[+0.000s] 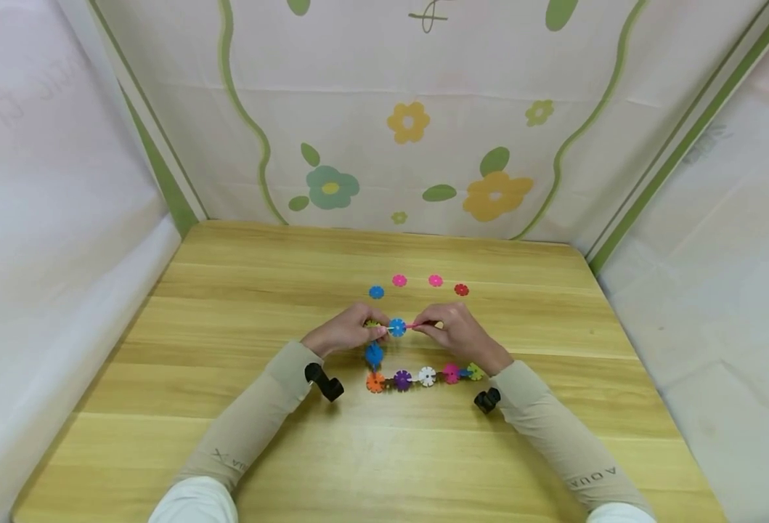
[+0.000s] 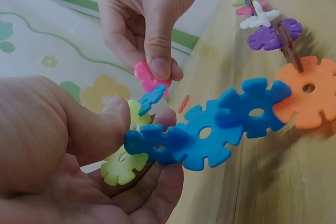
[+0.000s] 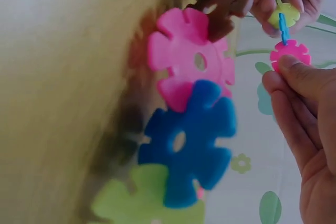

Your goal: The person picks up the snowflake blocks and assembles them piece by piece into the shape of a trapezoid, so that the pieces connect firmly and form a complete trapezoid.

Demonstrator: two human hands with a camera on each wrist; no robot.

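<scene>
A chain of notched plastic snowflake discs bends across the table, with an orange disc (image 1: 375,383) at its corner and purple (image 1: 402,380), white (image 1: 427,376) and pink discs along the near side. My left hand (image 1: 351,330) pinches a yellow-green disc (image 2: 125,166) at the chain's upper end, beside several linked blue discs (image 2: 206,134). Between both hands a blue disc (image 1: 397,327) stands edge-on to its neighbours. My right hand (image 1: 456,330) pinches a pink disc (image 3: 290,53) between thumb and fingers, and this disc meets that blue one. Whether their slots are fully engaged cannot be told.
Beyond the hands lie a loose blue disc (image 1: 376,292), two pink discs (image 1: 417,280) and a red disc (image 1: 462,290). The chain's other end, a yellow-green disc (image 1: 475,371), lies near the right wrist. Black cameras (image 1: 324,382) sit on both wrists. Printed fabric (image 1: 371,145) encloses the wooden table (image 1: 384,457).
</scene>
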